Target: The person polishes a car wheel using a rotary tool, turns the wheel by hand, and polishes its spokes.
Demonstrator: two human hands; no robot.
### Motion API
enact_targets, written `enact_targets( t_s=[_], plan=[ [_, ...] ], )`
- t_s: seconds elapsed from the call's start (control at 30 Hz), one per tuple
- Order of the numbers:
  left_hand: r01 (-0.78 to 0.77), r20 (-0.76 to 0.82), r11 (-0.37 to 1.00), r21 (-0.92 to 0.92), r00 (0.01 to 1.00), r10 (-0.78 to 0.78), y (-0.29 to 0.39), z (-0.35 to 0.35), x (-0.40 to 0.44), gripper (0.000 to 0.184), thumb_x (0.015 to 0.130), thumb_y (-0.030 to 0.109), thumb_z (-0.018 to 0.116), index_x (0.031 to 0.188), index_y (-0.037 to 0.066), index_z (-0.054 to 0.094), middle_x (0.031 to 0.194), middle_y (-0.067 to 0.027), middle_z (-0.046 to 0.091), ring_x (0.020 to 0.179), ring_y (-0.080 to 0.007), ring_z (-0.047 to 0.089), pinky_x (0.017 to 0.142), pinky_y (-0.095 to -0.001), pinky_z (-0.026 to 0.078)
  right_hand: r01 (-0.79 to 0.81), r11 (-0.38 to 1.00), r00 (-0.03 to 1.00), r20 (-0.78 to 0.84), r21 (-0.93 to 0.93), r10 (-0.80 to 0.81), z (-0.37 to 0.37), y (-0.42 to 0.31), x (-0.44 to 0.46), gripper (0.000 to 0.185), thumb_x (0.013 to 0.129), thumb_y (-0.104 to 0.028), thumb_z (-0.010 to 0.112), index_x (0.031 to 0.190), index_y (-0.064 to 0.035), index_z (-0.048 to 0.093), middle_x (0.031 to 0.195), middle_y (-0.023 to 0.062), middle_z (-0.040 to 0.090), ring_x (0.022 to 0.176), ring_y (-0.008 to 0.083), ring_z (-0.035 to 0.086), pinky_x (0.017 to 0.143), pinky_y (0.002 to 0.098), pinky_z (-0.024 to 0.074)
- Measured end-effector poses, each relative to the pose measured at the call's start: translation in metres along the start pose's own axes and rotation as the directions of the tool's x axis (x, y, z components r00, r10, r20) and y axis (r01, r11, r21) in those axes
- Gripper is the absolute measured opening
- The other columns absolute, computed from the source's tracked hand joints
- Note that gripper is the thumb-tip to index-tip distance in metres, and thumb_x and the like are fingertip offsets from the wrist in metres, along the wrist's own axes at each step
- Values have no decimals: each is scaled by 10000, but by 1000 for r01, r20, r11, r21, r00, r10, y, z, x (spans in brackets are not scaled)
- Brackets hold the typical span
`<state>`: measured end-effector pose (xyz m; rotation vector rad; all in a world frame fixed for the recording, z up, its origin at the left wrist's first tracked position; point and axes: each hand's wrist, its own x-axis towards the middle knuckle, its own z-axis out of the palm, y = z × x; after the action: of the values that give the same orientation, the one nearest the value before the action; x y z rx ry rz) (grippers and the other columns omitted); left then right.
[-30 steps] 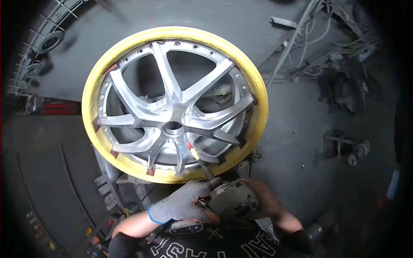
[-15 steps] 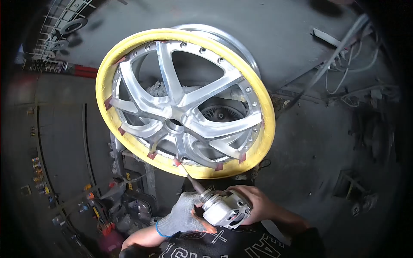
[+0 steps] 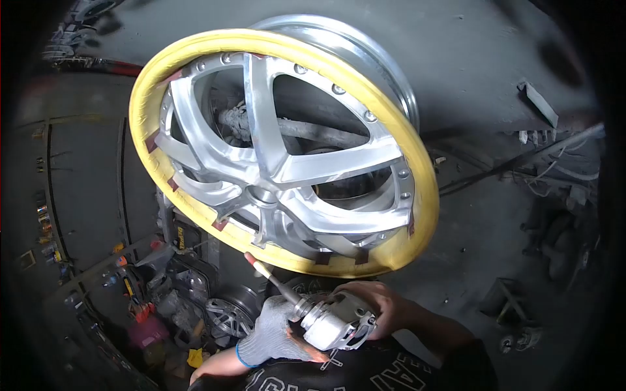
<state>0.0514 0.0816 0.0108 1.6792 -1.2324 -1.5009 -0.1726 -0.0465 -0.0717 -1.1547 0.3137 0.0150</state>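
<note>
A silver multi-spoke wheel [image 3: 261, 163] stands tilted in front of me, its outer lip [image 3: 424, 189] wrapped in yellow covering with dark red tape patches near the spoke ends. Below it, a grey power tool [image 3: 332, 319] carries a long spindle with a red-and-white tip [image 3: 255, 262], which is close to the lower yellow lip; whether it touches cannot be made out. My left hand [image 3: 277, 332], in a grey knit glove with a blue cuff, grips the tool's front from the left. My bare right hand [image 3: 375, 303] is wrapped around the tool's body from the right.
Another wheel [image 3: 229, 316] lies on the lower left, near a yellow item [image 3: 195, 357] and assorted tools. A pale wrapped bar [image 3: 319, 132] shows behind the spokes. Cables and a thin dark pole [image 3: 521, 159] are on the right.
The wheel has turned and tilted further, so its silver barrel shows more behind. The tool's tip has moved from over the lower spokes down and left to the wheel's lower edge.
</note>
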Motion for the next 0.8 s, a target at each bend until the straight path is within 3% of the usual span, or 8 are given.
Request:
enact_targets(
  t_s=[0.17,0.27,0.33,0.47,0.53,0.67,0.77,0.8],
  plan=[
    [46,-32,999,25,998,-45,-9,-3,1,855,471,518,964,1090,-3,688,942,-121,723,816,-251,711,795,-343,550,-56,998,998,39,5,56,-7,-5,10,898,606,-291,865,1367,-7,483,1243,165,607,1143,279,616,993,374,470],
    [52,-95,995,-89,994,-61,-16,0,-2,805,477,514,959,1045,5,701,919,-112,722,800,-235,711,756,-337,547,-133,980,991,41,145,129,-8,-12,14,847,649,-290,861,1359,-21,488,1238,151,607,1138,259,613,993,361,471],
    [45,-101,991,-126,993,-58,-16,-3,2,771,490,531,942,1022,23,710,895,-101,721,786,-238,715,736,-333,544,-65,996,997,51,62,62,-9,-12,18,834,667,-302,861,1361,-32,485,1240,147,605,1144,246,610,997,351,469],
    [13,-167,989,-148,985,-38,-31,2,-5,756,502,563,924,1005,38,715,865,-96,716,755,-251,712,716,-338,542,-30,995,1000,3,91,29,-6,-7,19,845,664,-307,865,1363,-29,479,1250,151,604,1151,251,610,1004,356,466],
    [-22,-136,999,-28,991,18,-15,-5,6,749,514,582,910,997,44,715,854,-98,712,735,-263,708,701,-343,537,-73,985,997,50,159,66,-6,-7,20,998,597,-471,848,1402,-13,476,1432,169,513,1295,248,525,1108,397,372],
    [-101,-150,993,66,982,110,-7,-6,9,756,518,594,905,1001,46,712,854,-105,707,725,-278,704,689,-349,532,-71,975,997,12,210,70,2,-10,14,996,586,-472,856,1390,-13,488,1396,163,547,1265,244,550,1084,394,398],
    [-152,-140,986,68,977,160,-7,-8,6,768,514,599,906,1011,46,712,862,-111,708,738,-292,706,693,-352,534,-50,995,998,-43,83,53,13,-2,5,1011,539,-426,886,1374,-9,499,1344,151,587,1212,233,584,1049,383,427],
    [-168,-91,982,89,980,176,-9,-8,4,783,511,607,906,1019,44,710,867,-110,708,744,-296,707,698,-352,535,-74,984,996,-34,161,81,16,0,2,1002,531,-388,891,1364,0,493,1308,158,591,1191,244,589,1034,379,434]
  ],
)
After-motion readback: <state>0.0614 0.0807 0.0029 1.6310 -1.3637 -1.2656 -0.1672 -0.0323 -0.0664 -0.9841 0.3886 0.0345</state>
